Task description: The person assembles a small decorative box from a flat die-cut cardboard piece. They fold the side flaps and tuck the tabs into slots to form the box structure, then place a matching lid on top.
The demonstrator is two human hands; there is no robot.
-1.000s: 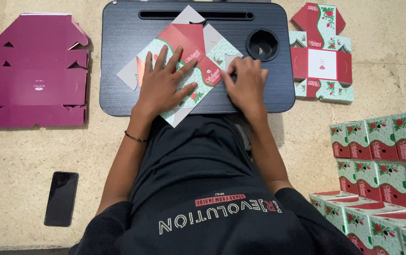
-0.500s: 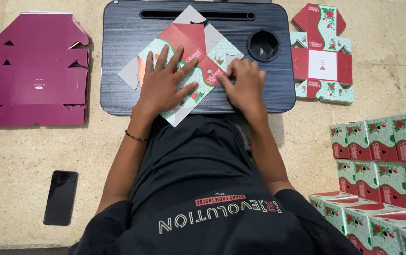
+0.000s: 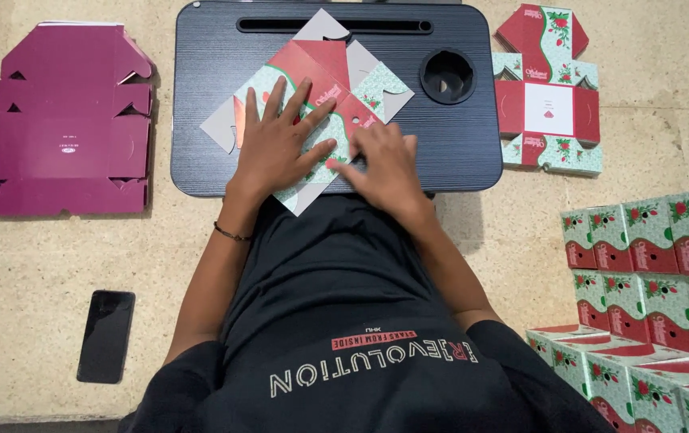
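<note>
A left hand [image 3: 278,144] lies flat with fingers spread, and a right hand [image 3: 383,164] lies flat beside it, both pressing an unfolded red-and-green carton blank [image 3: 324,68] onto a dark lap tabletop [image 3: 208,88]. Neither hand grips it. Farther right, another flat blank [image 3: 549,92] lies on the floor.

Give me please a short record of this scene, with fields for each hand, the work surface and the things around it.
left hand: left hand lies flat, fingers spread, on the flat box blank
right hand: right hand presses the near right part of the same blank
work surface: dark lap desk with a round cup hole, standing on the floor
left of desk: magenta flat carton; black phone nearer the person
right of desk: stack of printed blanks; folded boxes stacked at the right edge
</note>
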